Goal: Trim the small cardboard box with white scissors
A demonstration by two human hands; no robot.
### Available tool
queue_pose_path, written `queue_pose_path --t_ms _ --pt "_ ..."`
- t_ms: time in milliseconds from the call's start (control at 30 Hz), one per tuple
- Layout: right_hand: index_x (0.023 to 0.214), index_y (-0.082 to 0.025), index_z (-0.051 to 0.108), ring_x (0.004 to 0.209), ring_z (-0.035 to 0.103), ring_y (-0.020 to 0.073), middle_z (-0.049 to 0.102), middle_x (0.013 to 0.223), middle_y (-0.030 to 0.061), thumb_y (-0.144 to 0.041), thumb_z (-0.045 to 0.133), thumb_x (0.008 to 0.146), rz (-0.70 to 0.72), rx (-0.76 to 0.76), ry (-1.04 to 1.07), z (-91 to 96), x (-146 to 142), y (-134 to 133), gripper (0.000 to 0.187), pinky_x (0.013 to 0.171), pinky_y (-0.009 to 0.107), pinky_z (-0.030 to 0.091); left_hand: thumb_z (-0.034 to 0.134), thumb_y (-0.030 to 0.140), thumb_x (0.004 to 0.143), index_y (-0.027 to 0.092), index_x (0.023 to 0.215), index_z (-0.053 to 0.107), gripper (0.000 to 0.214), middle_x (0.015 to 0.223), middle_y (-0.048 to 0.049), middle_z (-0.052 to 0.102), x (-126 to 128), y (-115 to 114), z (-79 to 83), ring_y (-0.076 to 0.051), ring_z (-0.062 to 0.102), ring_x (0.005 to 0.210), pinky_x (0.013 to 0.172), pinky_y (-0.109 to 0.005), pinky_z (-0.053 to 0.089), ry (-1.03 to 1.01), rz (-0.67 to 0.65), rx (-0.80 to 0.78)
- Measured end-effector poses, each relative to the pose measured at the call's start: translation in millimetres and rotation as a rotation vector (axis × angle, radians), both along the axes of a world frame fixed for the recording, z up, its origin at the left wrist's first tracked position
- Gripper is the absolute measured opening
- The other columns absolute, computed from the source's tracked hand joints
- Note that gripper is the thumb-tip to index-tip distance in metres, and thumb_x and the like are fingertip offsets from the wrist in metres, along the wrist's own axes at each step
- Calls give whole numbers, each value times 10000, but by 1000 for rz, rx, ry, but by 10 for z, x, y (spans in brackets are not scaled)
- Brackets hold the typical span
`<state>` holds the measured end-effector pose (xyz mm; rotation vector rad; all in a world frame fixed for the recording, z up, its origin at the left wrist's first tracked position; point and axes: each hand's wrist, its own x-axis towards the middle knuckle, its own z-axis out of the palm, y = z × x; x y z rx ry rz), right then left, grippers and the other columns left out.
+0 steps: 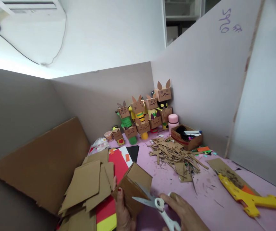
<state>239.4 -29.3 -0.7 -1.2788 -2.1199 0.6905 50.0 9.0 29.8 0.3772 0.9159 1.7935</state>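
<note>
My left hand (123, 208) grips a folded brown cardboard piece (134, 186) at its lower left edge, holding it above the pink table (207, 195). My right hand (183, 213) holds white-handled scissors (156, 205), fingers through the loops. The open blades point left and touch the cardboard piece's lower edge. Both hands sit at the bottom centre of the view, partly cut off.
Loose cardboard sheets (90, 186) and red, black and yellow paper (118, 163) lie left. A heap of cardboard strips (176, 155) lies ahead, a yellow glue gun (246, 194) at right. Cardboard bunny figures (145, 115), a pink bottle (173, 121) and a marker box (187, 136) stand in the far corner.
</note>
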Motion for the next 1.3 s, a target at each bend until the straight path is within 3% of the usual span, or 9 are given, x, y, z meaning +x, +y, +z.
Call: queue_pose_path --t_ms 300,533,767,1300 --pt "1189 -181 572 700 613 231 608 802 74 -367 671 706 -38 160 5 -21 -1 -20 527 610 300 497 649 415 738 398 1250 486 538 935 43 703 9 3 -54 -156 670 750 624 -237 530 -48 -4 -22" --pt "1193 -205 569 619 595 192 602 754 52 -369 663 732 -46 297 105 -149 13 -27 498 561 261 476 549 390 821 334 1260 493 446 844 22 719 44 -10 -37 -131 652 612 661 -256 529 -109 -24 -72" --pt "1217 -223 538 616 591 185 597 756 51 -435 610 786 1 308 112 -178 36 -37 485 567 251 472 496 381 855 327 1274 482 423 843 11 728 64 -38 23 -115 631 517 610 -244 533 -134 -35 -106" --pt "1206 -132 571 629 631 186 646 781 90 -260 624 762 11 167 72 -72 7 -49 465 589 241 504 487 375 861 338 1277 478 418 745 25 697 10 3 -38 -147 663 651 560 -226 519 -90 -14 -76"
